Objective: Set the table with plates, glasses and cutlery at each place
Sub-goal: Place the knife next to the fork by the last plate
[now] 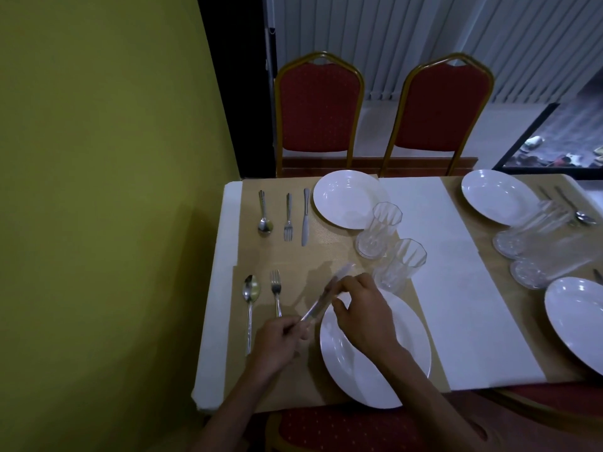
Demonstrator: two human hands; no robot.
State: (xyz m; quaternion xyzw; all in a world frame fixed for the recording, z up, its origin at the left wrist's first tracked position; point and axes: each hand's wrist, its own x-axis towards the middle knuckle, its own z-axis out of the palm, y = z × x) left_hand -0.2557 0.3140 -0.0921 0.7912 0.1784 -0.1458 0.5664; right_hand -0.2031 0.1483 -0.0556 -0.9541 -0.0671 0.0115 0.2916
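Left hand (277, 340) and right hand (362, 313) on 1 knife (315, 311) beside near plate (414, 327) — spoon (250, 293), fork (276, 290) alongside.

One view, head-worn camera. Position: above near edge of worktop (456, 256), at its left end. Facing: forward and steeply down, across worktop toward chairs (319, 106) on far side. Range: close. Left hand (280, 340), right hand (362, 314) and knife (318, 306) held between them sit lower centre, forearms entering from bottom edge. Wide-angle bend visible toward frame edges. Wall (98, 158) fills left third. Right end of worktop cut off by frame.
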